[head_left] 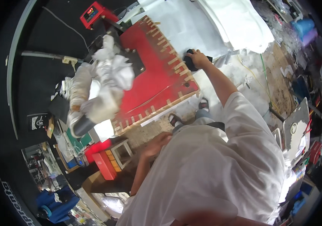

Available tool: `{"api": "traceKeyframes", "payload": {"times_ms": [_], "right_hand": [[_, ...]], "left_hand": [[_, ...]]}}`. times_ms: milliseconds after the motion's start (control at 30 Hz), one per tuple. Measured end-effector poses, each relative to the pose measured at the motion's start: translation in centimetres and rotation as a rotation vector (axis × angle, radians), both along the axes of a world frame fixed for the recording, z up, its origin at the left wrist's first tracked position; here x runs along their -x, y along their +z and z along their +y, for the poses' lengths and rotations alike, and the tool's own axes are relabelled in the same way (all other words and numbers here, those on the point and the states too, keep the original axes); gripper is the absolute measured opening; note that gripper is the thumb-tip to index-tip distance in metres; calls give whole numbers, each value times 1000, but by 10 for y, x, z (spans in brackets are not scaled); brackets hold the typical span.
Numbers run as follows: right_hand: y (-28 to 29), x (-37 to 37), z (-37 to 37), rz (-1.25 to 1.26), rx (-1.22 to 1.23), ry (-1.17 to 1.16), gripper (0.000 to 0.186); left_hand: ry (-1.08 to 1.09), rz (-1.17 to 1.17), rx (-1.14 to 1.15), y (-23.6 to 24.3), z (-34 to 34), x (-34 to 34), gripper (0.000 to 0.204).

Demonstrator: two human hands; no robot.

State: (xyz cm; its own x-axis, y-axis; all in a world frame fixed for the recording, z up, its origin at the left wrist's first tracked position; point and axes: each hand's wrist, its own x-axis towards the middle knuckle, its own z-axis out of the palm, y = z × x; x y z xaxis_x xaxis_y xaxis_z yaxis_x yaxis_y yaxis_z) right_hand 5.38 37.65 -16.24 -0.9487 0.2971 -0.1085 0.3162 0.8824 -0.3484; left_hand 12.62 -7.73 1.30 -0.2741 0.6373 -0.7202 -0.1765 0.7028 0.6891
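Note:
My right hand (198, 59) reaches out past the corner of a red heat press (149, 71), its fingers closed on a soft-looking black cloth (191, 63). The cloth's exact kind is hard to make out. White sheeting (187, 26) lies spread just beyond that hand. The press's red top is edged with strips of tan tape, and a long lever wrapped in white cloth (104, 69) stands over it at the left. Down by my waist hangs my left hand (158, 146), fingers loosely stretched, with nothing seen in it.
A red control box (97, 15) with a lit display sits behind the press. White fabric (240, 22) is piled at the far right. A yellow cord (253, 73) crosses the littered floor. A small stool (121, 154) and a red box (104, 165) stand at the left.

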Motion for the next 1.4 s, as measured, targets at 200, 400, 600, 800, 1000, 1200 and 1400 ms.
{"api": "traceKeyframes", "payload": {"times_ms": [200, 400, 600, 800, 1000, 1200, 1400], "right_hand": [[26, -89, -11, 36, 315, -334, 56], [82, -213, -92, -170, 551, -14, 52], [141, -250, -159, 253, 575, -261, 64], [141, -246, -195, 599, 452, -455, 70], [149, -187, -227, 728, 508, -186, 88], [138, -107, -251, 690, 644, -74, 75], [124, -22, -228, 578, 449, -13, 70]], "left_hand": [[-169, -8, -207, -15, 81, 2, 35], [-200, 296, -482, -48, 157, -20, 53], [-181, -464, -214, -54, 181, -7, 56], [-28, -628, -315, -51, 174, 1, 55], [218, -284, -579, -81, 125, 33, 58], [537, -751, -728, -20, 89, 50, 49], [117, 1023, -166, -59, -10, 61, 62]]}}
